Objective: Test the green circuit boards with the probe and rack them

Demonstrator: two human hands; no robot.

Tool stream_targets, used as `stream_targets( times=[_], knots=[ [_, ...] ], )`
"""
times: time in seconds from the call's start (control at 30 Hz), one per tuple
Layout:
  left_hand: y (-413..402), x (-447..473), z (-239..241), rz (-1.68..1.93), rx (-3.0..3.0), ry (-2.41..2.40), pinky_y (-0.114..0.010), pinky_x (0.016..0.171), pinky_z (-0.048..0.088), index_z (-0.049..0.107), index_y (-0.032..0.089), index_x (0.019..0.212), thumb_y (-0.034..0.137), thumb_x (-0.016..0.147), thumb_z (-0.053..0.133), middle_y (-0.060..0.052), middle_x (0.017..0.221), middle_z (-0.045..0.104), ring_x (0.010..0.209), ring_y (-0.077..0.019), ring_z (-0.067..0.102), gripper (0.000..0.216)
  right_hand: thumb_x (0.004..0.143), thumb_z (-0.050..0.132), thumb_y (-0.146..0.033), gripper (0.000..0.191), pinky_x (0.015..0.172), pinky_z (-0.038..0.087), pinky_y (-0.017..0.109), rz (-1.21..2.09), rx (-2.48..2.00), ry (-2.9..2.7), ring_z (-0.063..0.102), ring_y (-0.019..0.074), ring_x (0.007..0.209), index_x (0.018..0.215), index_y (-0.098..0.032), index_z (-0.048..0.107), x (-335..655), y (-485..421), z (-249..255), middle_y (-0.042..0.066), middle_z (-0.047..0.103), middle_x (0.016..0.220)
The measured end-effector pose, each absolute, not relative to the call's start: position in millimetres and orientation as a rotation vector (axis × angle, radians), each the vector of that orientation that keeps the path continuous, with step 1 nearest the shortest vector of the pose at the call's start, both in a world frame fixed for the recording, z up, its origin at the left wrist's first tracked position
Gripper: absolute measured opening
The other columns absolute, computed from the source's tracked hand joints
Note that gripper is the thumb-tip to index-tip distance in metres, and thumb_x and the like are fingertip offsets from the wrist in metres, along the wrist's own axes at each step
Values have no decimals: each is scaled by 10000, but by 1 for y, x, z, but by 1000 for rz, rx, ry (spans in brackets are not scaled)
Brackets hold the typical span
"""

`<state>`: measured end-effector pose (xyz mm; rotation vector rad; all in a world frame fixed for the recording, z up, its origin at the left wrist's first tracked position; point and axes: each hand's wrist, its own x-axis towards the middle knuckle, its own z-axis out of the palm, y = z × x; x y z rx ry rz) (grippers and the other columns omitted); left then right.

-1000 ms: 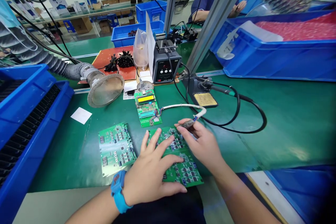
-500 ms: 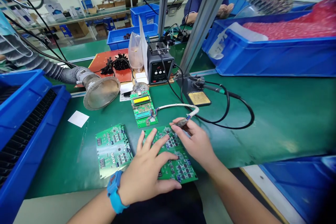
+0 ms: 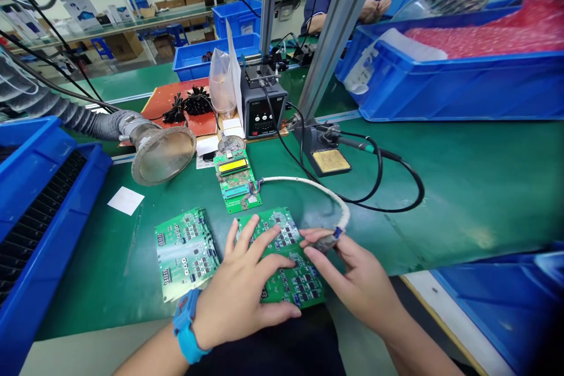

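Spread over a green circuit board panel (image 3: 304,282) at the table's front, my left hand (image 3: 247,282) rests with its fingers apart. My right hand (image 3: 352,282) pinches a grey connector (image 3: 325,243) at the end of a white sleeved cable (image 3: 317,184), by the panel's right edge. That cable runs to a small green board with a yellow display (image 3: 233,166) and a teal socket, lying behind the panel. A stack of similar circuit boards (image 3: 185,252) lies left of my left hand. The connector's tip is partly hidden by my fingers.
A soldering iron (image 3: 352,142) sits in its stand, its black cord looping rightward. Behind the display board stands a black soldering station (image 3: 264,111). A fume hose nozzle (image 3: 164,155) and blue bins (image 3: 88,188) occupy the left; a large blue bin (image 3: 440,91) is at right.
My right hand has moved the connector toward me and to the right along the panel, and the white cable arcs wider. My left hand stays spread on the panel. The view has shifted slightly.
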<state>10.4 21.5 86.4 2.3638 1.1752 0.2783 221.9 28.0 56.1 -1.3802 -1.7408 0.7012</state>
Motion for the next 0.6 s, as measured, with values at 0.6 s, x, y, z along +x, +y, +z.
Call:
stream_targets(
  times=[0.6],
  knots=[
    [22, 11, 84, 313, 2339, 1174, -715, 1094, 119, 576, 298, 1183, 468, 701, 799, -43, 1502, 358, 1427, -400, 141, 558, 829, 597, -217, 28, 748, 563, 292, 454, -1282, -1758, 698, 201, 809, 830, -243, 606, 213, 26, 46, 36, 714, 893]
  ],
)
